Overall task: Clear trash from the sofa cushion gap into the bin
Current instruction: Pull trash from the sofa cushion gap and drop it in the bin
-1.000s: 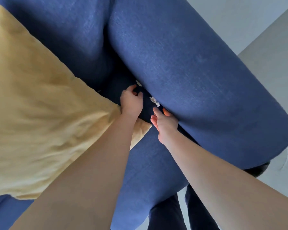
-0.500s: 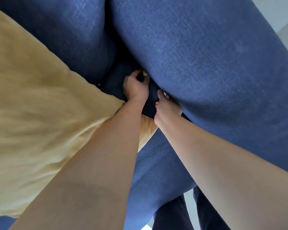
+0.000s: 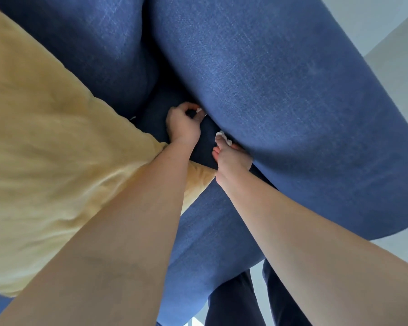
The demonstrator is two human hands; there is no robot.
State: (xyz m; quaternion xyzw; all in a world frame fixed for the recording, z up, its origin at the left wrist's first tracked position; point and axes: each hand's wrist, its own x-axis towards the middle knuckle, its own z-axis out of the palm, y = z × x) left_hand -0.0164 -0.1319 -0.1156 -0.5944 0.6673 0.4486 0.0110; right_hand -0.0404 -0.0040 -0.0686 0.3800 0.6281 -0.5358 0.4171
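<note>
Both of my hands are down in the gap (image 3: 209, 128) between the blue sofa's seat cushion (image 3: 212, 222) and its fat armrest (image 3: 280, 95). My left hand (image 3: 183, 124) is curled, its thumb and forefinger pinching a small white paper scrap (image 3: 199, 111) against the armrest. My right hand (image 3: 232, 158) lies along the armrest's lower edge, and its fingertips close on a crumpled white paper piece (image 3: 222, 136). No bin is in view.
A large yellow pillow (image 3: 45, 149) covers the seat on the left, its corner under my left forearm. The blue back cushion (image 3: 92, 50) rises behind it. Pale floor (image 3: 391, 67) shows at the right, and my dark trouser legs (image 3: 236, 300) stand below the sofa's front.
Both hands have pushed deeper into the gap. The left has closed on the farther white scrap and the right on the nearer one. The view has come closer to the sofa.
</note>
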